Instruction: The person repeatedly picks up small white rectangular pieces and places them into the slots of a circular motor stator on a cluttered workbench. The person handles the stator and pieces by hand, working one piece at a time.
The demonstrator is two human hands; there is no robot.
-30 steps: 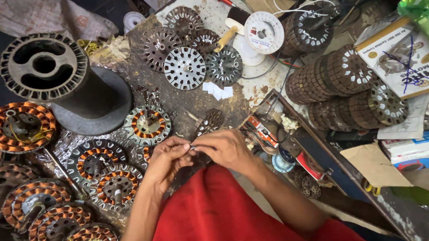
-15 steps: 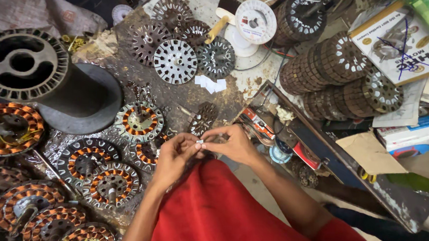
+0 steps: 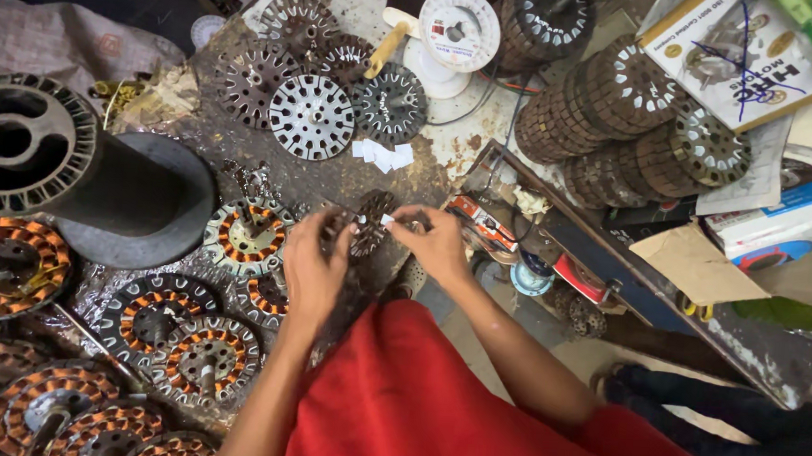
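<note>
My left hand (image 3: pixel 314 265) and my right hand (image 3: pixel 435 242) meet over a dark slotted stator core (image 3: pixel 372 222) that both hold above the workbench (image 3: pixel 196 135). A small white paper slip (image 3: pixel 387 219) is pinched in my right fingers at the core's edge. More white slips (image 3: pixel 382 153) lie in a little pile on the bench just beyond. A red garment (image 3: pixel 432 408) covers my lap below the hands.
Copper-wound stators (image 3: pixel 244 232) crowd the bench at left and lower left. Bare slotted cores (image 3: pixel 311 116) lie at the top, stacks of cores (image 3: pixel 620 110) at upper right. A large black spool (image 3: pixel 62 174) stands left. A white wire reel (image 3: pixel 459 27), boxes (image 3: pixel 746 52) and a cluttered tray (image 3: pixel 555 256) sit right.
The view has shifted a little; both hands stay together on the core, with the right fingers now holding a white slip at its rim.
</note>
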